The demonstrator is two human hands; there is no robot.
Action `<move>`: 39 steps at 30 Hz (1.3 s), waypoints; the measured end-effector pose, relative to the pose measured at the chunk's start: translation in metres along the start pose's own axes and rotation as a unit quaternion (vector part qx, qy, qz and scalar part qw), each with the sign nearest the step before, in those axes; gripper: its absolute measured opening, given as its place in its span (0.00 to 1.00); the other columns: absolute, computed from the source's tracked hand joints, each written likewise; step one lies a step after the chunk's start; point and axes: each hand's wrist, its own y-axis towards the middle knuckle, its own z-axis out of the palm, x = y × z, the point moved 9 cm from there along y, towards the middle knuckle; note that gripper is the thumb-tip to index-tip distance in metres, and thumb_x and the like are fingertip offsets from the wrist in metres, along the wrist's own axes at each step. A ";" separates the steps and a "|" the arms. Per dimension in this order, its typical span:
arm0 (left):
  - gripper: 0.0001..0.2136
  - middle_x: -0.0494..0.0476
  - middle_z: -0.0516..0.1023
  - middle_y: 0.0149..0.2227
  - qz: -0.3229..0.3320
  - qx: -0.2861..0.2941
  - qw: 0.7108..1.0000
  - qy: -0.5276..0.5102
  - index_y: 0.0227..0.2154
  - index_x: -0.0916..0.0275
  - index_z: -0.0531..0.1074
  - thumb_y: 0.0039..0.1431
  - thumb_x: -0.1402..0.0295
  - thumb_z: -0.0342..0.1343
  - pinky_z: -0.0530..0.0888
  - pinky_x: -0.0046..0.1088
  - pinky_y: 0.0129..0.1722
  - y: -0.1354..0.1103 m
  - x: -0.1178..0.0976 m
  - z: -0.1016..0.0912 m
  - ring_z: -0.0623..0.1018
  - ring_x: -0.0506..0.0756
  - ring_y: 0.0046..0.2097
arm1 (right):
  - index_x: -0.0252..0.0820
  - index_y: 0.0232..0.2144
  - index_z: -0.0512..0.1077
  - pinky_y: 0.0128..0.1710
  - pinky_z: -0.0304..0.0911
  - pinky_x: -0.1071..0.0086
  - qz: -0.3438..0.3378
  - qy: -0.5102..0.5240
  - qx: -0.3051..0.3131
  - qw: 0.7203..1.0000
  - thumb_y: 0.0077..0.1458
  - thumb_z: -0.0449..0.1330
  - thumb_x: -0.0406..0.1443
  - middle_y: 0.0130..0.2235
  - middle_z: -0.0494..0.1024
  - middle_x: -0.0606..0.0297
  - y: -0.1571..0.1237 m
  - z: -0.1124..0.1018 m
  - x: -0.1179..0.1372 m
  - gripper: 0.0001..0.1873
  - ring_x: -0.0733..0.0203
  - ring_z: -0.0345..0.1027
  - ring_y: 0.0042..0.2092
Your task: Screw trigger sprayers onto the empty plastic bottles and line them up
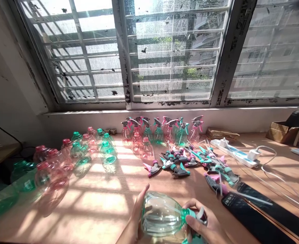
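Note:
A clear green plastic bottle (162, 215) lies sideways between my hands, low in the view. My left hand (136, 213) is closed around its base end, thumb pointing up. The fingers of my right hand (206, 222) grip the teal and grey spray head (201, 215) at the bottle's neck. Part of that head is hidden by my fingers. Beyond my hands lies a heap of loose pink, teal and grey spray heads (179, 157) with thin tubes. Open pink bottles (145, 149) and green bottles (108, 152) stand upright to the left and behind.
Along the wall under the window stands a row of bottles with spray heads (158, 132). A white power strip (235, 154) with cables lies at the right, near two dark phones (253, 217). A brown cardboard box (278, 132) sits at the far right.

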 end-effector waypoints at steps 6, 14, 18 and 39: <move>0.39 0.52 0.49 0.76 -0.002 -0.017 1.000 0.007 0.70 0.38 0.49 0.60 0.51 0.63 0.59 0.57 0.68 0.000 0.002 -0.005 0.53 0.74 0.73 | 0.42 0.39 0.69 0.25 0.66 0.73 -0.014 -0.002 0.006 1.000 0.51 0.72 0.53 0.24 0.83 0.66 0.001 0.001 0.001 0.26 0.62 0.76 0.23; 0.43 0.55 0.44 0.76 0.002 -0.012 1.000 0.018 0.71 0.41 0.46 0.60 0.54 0.64 0.59 0.50 0.69 0.000 0.002 0.002 0.55 0.72 0.73 | 0.42 0.39 0.70 0.26 0.68 0.70 -0.012 0.011 0.002 1.000 0.51 0.72 0.52 0.24 0.82 0.67 -0.001 0.004 0.004 0.25 0.62 0.76 0.23; 0.34 0.53 0.47 0.76 0.035 -0.016 0.999 0.027 0.70 0.35 0.46 0.67 0.56 0.56 0.69 0.47 0.63 0.002 -0.009 0.004 0.65 0.71 0.69 | 0.41 0.39 0.70 0.26 0.68 0.70 -0.015 -0.001 0.001 1.000 0.49 0.73 0.52 0.24 0.82 0.66 -0.001 0.004 0.005 0.26 0.62 0.76 0.23; 0.51 0.50 0.43 0.77 0.004 0.005 1.000 -0.013 0.70 0.38 0.48 0.48 0.49 0.71 0.60 0.56 0.68 0.002 -0.005 -0.001 0.50 0.78 0.73 | 0.41 0.39 0.70 0.26 0.67 0.72 -0.020 -0.019 0.008 1.000 0.48 0.74 0.53 0.24 0.81 0.68 0.000 0.004 0.002 0.28 0.63 0.76 0.23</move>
